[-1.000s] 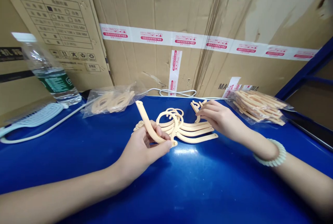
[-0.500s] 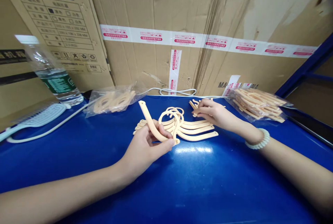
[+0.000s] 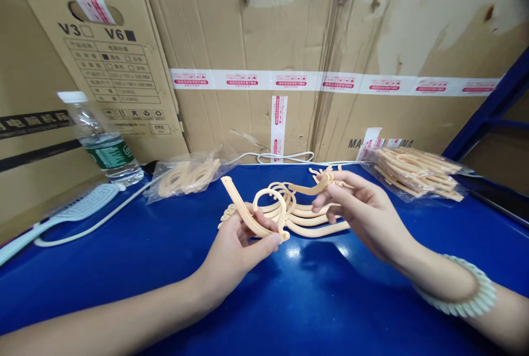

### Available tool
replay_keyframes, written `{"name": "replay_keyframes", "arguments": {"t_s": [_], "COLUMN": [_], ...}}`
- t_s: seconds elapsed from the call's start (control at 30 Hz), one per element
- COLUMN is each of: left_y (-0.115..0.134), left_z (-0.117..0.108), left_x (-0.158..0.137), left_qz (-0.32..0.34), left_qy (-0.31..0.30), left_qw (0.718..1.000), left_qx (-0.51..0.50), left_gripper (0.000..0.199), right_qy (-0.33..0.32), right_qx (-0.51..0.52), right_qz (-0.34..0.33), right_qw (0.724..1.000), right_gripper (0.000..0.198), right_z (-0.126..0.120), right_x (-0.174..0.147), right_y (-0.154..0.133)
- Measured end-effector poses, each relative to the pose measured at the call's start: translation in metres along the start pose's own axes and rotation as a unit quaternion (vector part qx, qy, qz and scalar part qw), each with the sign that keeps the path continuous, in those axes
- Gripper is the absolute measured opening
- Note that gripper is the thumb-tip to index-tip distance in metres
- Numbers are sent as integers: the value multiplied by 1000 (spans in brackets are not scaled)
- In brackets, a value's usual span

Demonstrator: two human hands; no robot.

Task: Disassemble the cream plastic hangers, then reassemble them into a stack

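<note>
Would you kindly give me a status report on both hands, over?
Left hand: gripping curved beige piece. Right hand: holding another curved piece. Similar pieces: on blue table beyond.

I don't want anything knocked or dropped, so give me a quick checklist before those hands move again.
1. Left hand gripping its curved piece: ok.
2. Right hand gripping another curved piece: ok.
3. Hook firmly fixed to the left hand's piece: cannot tell.
4. Right fingers clear of the pile behind them: cannot tell; they overlap in view.
5. Water bottle capped: ok.
6. Bracelet off the right wrist: not ok, it is worn.
</note>
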State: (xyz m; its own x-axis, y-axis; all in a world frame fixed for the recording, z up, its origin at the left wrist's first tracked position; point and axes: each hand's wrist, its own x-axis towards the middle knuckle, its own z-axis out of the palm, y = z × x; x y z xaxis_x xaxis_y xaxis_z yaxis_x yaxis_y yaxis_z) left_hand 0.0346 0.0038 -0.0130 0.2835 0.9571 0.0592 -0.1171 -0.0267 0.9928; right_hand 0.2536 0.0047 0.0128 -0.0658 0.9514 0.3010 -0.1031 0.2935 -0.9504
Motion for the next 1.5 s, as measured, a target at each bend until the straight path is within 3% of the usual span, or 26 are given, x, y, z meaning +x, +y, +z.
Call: {"name": "replay_keyframes", "arguments": {"t_s": [0.2,0.6,0.9,1.07,1.13,1.3,1.5], "left_y": [1,1,-1,-2,-3,-4,-3], "left_z": [0,0,1,0,0,0,0], "left_x": [0,1,1,2,2,0,0], "left_qz": [12,29,53,52,54,59,61], "left_qy": [-12,-52,-64,-77,-85,-101,-115], "left_qw": [999,997,996,995,995,993,991], "left_qx": [30,40,42,30,25,21,30], "left_gripper": [35,26,23,25,25,24,23], "right_qy": [-21,-21,-10,10,-8,-95,-124], "right_qx": [123,145,70,101,112,90,75], "right_qz": [97,170,162,161,172,169,151], "right_qw": [988,975,984,982,979,977,978], "right_gripper": [28,27,26,46,50,29,27], "right_z": [11,14,18,22,23,24,26], "right_x": [-12,-15,-16,-20,-21,-23,-23], "right_y": [2,12,12,9,9,13,16]}}
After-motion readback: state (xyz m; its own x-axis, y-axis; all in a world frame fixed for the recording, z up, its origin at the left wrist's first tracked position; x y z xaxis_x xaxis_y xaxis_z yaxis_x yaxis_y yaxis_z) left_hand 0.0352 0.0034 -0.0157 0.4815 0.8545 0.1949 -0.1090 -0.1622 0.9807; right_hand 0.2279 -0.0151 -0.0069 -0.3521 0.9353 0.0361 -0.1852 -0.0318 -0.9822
